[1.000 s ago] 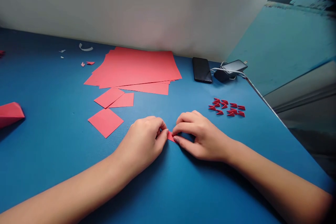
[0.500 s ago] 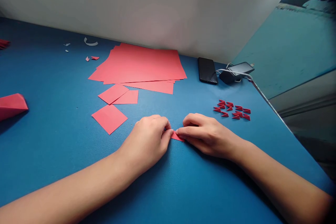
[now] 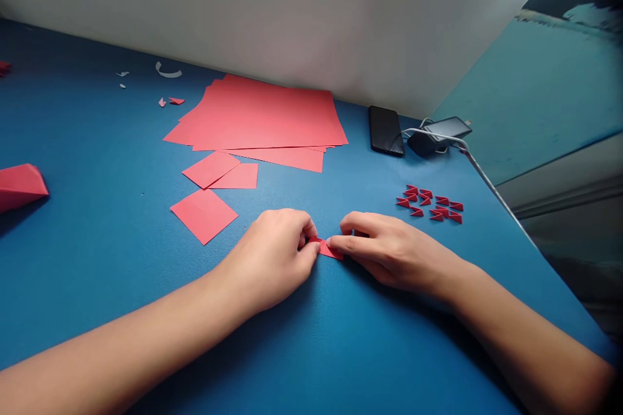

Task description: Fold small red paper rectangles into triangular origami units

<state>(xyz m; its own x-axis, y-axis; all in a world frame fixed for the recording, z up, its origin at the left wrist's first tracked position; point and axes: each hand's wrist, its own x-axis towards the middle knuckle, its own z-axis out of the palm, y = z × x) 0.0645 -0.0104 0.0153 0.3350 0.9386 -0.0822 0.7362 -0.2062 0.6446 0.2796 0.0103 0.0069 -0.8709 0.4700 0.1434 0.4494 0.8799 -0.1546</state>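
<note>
I am holding a small folded piece of red paper (image 3: 325,248) with my left hand (image 3: 270,253) and my right hand (image 3: 394,249). It sits right in the middle, between my two hands, just above the blue bench (image 3: 97,110).

The paper piece is long and thin. Its long side runs across in front of me, from my left hand to my right hand, and it tips down a little on the right. My left hand is curled up and closed, and it pinches the left end, so I can't see that end. My right hand is more stretched out. Its fingers (image 3: 335,244) reach in and press on the right end, and I can see that part of the paper. Both hands touch the piece, but more of it shows on the right, by my right hand.

Past my left hand are three small red paper squares (image 3: 204,214). Behind them is a big stack of red paper sheets (image 3: 257,118). Past my right hand is a bunch of tiny folded red paper pieces (image 3: 428,203), set close together in rows. Behind those are a black phone (image 3: 386,130) and a dark charger (image 3: 428,144) with a white cable (image 3: 438,132). Far to my left is a bigger folded red paper (image 3: 19,187), and a curl of white paper (image 3: 168,71) lies near the back.
</note>
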